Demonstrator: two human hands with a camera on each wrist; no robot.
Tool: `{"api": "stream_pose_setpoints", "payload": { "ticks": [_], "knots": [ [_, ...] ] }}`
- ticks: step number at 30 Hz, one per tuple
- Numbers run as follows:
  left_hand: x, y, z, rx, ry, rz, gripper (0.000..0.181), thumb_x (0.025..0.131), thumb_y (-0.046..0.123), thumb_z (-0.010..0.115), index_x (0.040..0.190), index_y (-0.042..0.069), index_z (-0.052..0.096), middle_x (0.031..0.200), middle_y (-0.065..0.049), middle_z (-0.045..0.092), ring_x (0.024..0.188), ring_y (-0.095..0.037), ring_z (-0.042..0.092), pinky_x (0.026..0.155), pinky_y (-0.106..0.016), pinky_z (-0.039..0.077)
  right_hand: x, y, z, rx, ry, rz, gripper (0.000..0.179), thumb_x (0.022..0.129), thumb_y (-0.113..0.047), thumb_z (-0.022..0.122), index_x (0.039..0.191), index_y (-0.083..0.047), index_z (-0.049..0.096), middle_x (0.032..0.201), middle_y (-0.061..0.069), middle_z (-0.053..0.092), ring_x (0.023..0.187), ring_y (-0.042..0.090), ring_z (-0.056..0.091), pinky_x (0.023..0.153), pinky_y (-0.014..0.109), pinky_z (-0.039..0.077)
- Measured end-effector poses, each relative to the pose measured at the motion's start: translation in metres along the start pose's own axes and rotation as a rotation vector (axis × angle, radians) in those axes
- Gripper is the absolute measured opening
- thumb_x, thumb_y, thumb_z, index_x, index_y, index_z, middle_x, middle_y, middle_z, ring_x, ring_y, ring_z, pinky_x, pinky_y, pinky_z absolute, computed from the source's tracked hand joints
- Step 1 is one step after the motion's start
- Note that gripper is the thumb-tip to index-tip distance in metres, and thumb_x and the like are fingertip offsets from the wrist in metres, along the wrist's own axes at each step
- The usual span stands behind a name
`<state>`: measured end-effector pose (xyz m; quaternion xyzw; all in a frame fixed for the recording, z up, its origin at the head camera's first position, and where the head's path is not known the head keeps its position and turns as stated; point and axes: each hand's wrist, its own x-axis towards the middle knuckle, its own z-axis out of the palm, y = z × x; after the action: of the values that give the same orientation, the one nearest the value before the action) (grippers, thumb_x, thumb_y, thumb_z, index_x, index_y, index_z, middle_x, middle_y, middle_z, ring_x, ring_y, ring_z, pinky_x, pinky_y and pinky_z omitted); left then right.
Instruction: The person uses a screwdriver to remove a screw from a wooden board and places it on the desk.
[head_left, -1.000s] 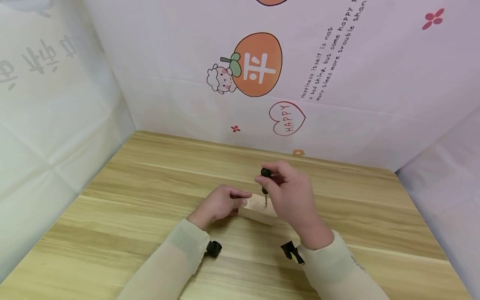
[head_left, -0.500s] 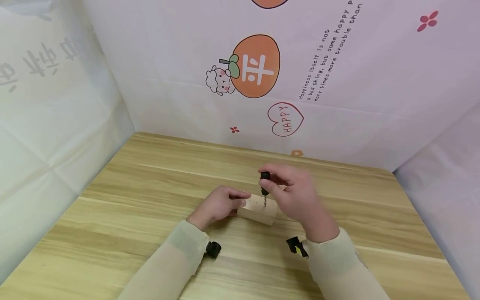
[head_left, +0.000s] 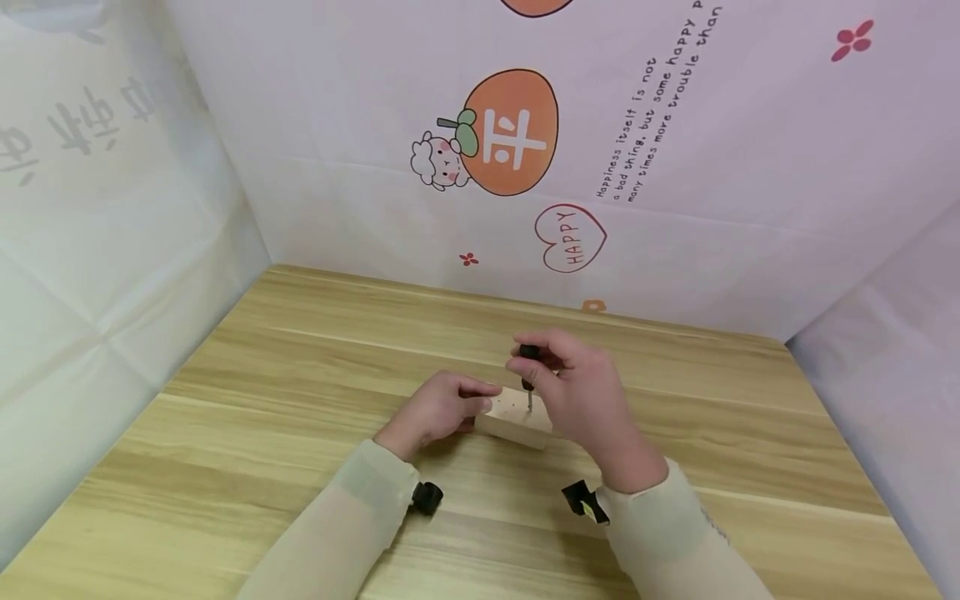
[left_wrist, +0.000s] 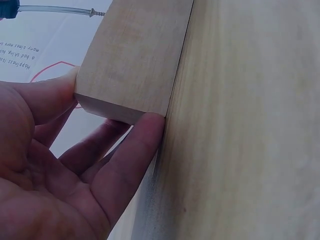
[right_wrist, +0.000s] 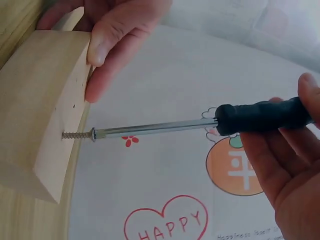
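Note:
A pale wooden block [head_left: 513, 427] lies on the wood-grain table, several small holes in its top face. My left hand [head_left: 442, 408] grips its left end, thumb on the top edge and fingers at the end and far side. In the right wrist view a screw [right_wrist: 77, 135] stands partly sunk in that face, much of its thread exposed. The tip of a screwdriver [right_wrist: 155, 128] meets the screw head. My right hand [head_left: 588, 392] holds the screwdriver upright by its black handle [right_wrist: 265, 116], between thumb and fingers.
The wood-grain table [head_left: 300, 375] runs back to a printed cloth wall [head_left: 360, 208]. Another white cloth [head_left: 112, 275] hangs at the left. Black camera mounts [head_left: 427, 498] sit at both wrists, just above the table.
My right hand turned outward around the screwdriver handle, then came back, the handle now slightly lower in the head view. The left hand and the block stay in place.

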<state>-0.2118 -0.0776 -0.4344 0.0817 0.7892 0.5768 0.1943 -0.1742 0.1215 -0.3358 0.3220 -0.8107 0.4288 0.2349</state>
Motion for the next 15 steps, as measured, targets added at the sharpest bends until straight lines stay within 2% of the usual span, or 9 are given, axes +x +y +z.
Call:
{"api": "stream_pose_setpoints", "payload": {
  "ticks": [4,8,10,13,15],
  "knots": [
    [0.000,0.000,0.001,-0.008,-0.003,0.006,0.023,0.098,0.017,0.067,0.119,0.022,0.076,0.129,0.002,0.064,0.108,-0.018,0.059,0.078,-0.033,0.057,0.004,0.009,-0.011,0.124,-0.089,0.127,0.019,0.087,-0.002,0.076,0.106,-0.005,0.074,0.094,-0.001,0.072,0.082,0.013,0.069,0.071,0.026,0.057],
    [0.000,0.000,0.002,-0.018,-0.002,0.013,0.024,0.098,0.017,0.068,0.120,0.020,0.076,0.128,0.001,0.064,0.112,-0.019,0.059,0.079,-0.035,0.057,0.007,0.021,-0.017,0.277,-0.177,0.160,0.018,0.090,0.005,0.070,0.107,-0.002,0.072,0.095,0.004,0.072,0.084,0.018,0.068,0.072,0.028,0.056],
    [0.000,0.000,0.002,-0.025,0.001,0.011,0.024,0.097,0.017,0.069,0.120,0.019,0.076,0.126,0.001,0.065,0.112,-0.019,0.059,0.079,-0.035,0.057,0.007,0.023,-0.015,0.301,-0.184,0.158,0.020,0.092,0.004,0.068,0.111,-0.002,0.071,0.097,0.005,0.072,0.087,0.019,0.069,0.074,0.029,0.056],
    [-0.001,0.000,0.004,-0.046,0.010,-0.002,0.024,0.096,0.017,0.070,0.119,0.018,0.076,0.125,0.001,0.066,0.110,-0.019,0.060,0.078,-0.035,0.057,0.005,0.020,-0.008,0.166,-0.143,0.086,0.023,0.096,-0.004,0.067,0.119,-0.004,0.071,0.103,0.003,0.073,0.090,0.015,0.069,0.076,0.027,0.056],
    [-0.003,-0.001,0.004,-0.063,0.017,-0.007,0.024,0.096,0.017,0.071,0.119,0.018,0.076,0.125,0.001,0.066,0.109,-0.019,0.061,0.078,-0.035,0.057,0.004,0.015,-0.004,0.020,-0.089,0.007,0.026,0.096,-0.009,0.070,0.121,-0.005,0.071,0.107,0.003,0.072,0.089,0.014,0.070,0.075,0.027,0.057]
  ]
}}
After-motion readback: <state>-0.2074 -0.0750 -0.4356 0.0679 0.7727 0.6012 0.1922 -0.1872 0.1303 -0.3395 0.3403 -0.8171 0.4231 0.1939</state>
